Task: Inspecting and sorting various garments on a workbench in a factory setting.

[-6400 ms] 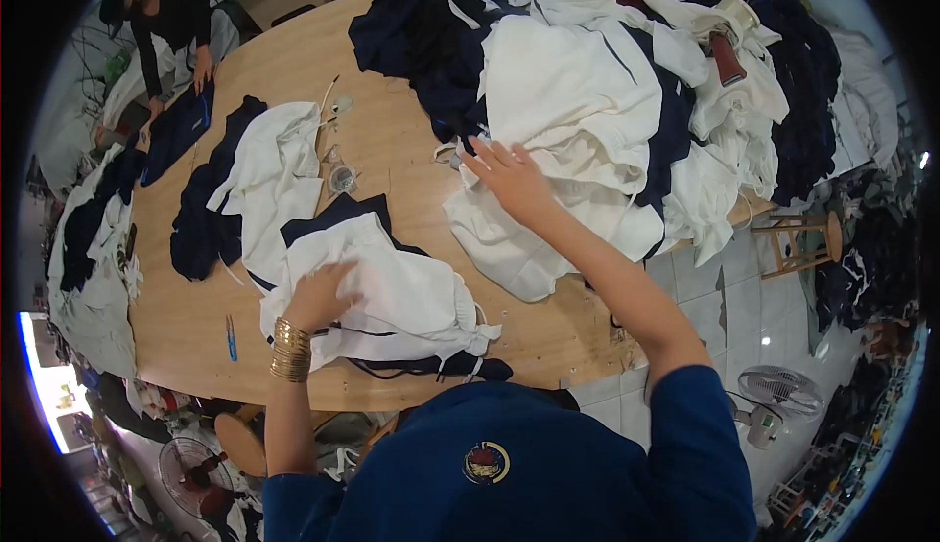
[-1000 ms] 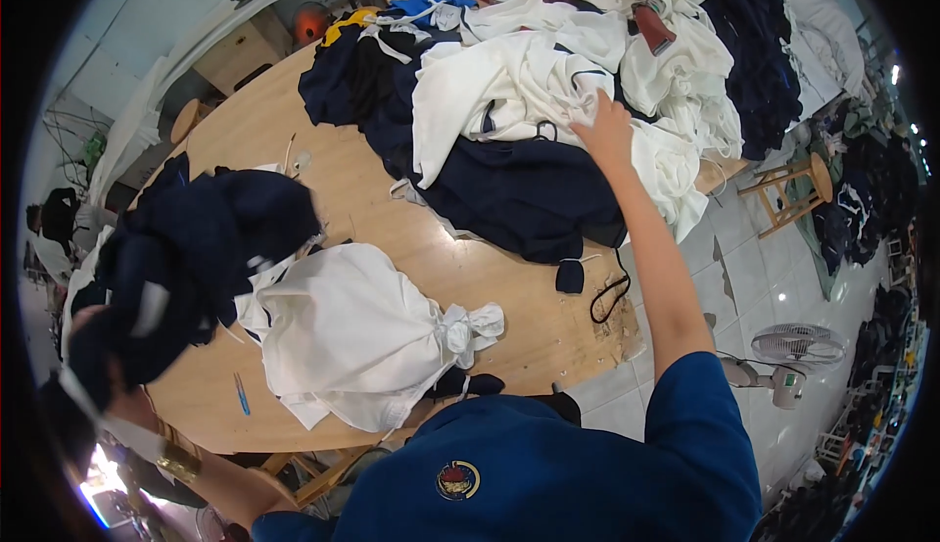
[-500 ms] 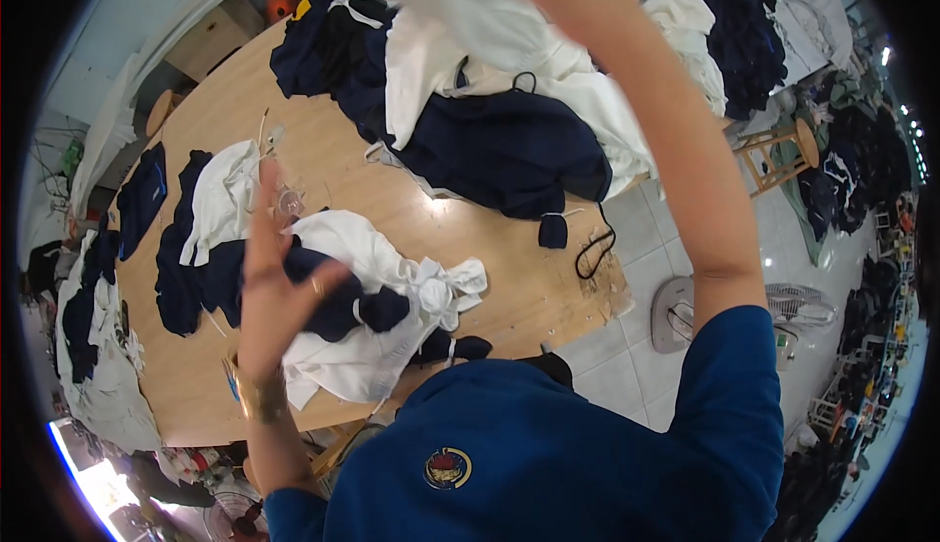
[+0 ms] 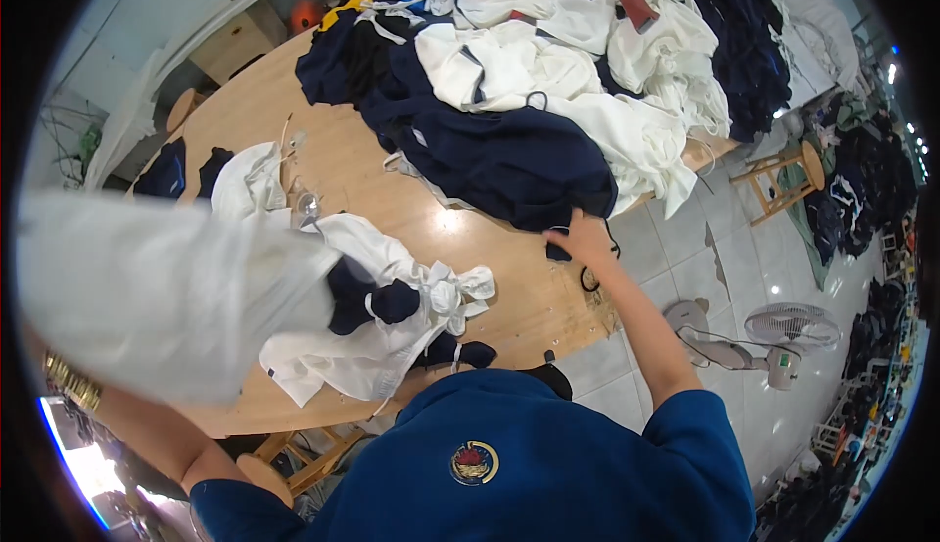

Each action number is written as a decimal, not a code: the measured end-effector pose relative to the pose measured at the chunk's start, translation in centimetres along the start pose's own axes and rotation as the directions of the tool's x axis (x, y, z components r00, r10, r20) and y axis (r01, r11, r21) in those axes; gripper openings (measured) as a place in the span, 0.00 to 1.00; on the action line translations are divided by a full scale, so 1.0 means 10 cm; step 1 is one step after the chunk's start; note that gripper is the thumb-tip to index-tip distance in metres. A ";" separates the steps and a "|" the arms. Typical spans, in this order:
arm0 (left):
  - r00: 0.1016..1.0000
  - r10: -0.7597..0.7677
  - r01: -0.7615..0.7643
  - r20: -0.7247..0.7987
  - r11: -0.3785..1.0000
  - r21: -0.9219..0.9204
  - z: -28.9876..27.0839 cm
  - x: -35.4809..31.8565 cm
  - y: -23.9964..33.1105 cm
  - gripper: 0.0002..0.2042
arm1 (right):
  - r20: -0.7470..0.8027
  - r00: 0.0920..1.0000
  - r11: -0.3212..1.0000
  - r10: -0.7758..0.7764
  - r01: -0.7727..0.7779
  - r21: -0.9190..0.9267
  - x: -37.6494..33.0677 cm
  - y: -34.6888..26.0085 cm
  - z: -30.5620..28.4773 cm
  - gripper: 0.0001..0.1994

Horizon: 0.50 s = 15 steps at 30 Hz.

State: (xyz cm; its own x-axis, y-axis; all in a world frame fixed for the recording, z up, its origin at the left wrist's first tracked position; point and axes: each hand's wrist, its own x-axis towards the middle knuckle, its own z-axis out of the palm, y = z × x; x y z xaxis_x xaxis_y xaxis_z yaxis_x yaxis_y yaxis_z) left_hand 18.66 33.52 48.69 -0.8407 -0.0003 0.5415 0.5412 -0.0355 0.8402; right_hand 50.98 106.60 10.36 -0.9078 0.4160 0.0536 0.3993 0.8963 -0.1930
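Observation:
A white garment (image 4: 176, 292), blurred by motion, is held up at the left by my left hand, whose fingers are hidden behind the cloth. Below it shows a gold bracelet (image 4: 73, 382) on my left wrist. My right hand (image 4: 587, 242) is at the near right end of a large navy garment (image 4: 499, 155), thumb and fingers apart, touching its edge. Just beneath those fingers are a small navy tied end (image 4: 558, 248) and a black cord (image 4: 589, 279). Closer to me, a white garment (image 4: 338, 366) lies bunched with navy pieces (image 4: 395, 302) tied in white strips.
White garments (image 4: 641, 136) are heaped across the wooden table's (image 4: 362, 165) far side, with dark ones (image 4: 749, 52) beyond. A clear, roundish object (image 4: 308, 209) lies at mid-left. On the tiled floor to the right stand a fan (image 4: 791, 327) and a wooden stool (image 4: 780, 182).
The white cloth that was by my raised right hand is now at my left. My right arm has come down to the navy garment. My left hand has moved outward to the left.

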 end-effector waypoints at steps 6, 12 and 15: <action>0.994 -0.042 0.069 -0.103 0.959 0.275 -1.85 0.44 0.96 0.18 | 0.203 0.973 0.826 -0.106 -0.027 0.563 0.49 -0.63 -0.26 0.13; 0.904 -0.112 0.307 -0.414 0.841 0.445 -2.15 -0.77 1.73 0.17 | 0.168 0.953 0.631 -0.251 0.030 0.775 1.09 -1.93 -2.01 0.05; 0.757 0.128 0.044 -0.640 0.968 0.246 -2.11 -1.00 2.00 0.18 | -0.064 0.883 0.414 -0.465 0.281 0.866 1.60 -2.51 -2.22 0.05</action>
State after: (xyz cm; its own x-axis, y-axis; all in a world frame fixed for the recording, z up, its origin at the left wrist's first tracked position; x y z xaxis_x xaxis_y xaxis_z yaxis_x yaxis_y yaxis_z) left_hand 37.49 11.75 59.43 -0.5796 -0.6445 0.4987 0.4912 0.2119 0.8449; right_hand 29.28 94.20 37.76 -0.9791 -0.0399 0.1994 -0.2004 0.3549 -0.9132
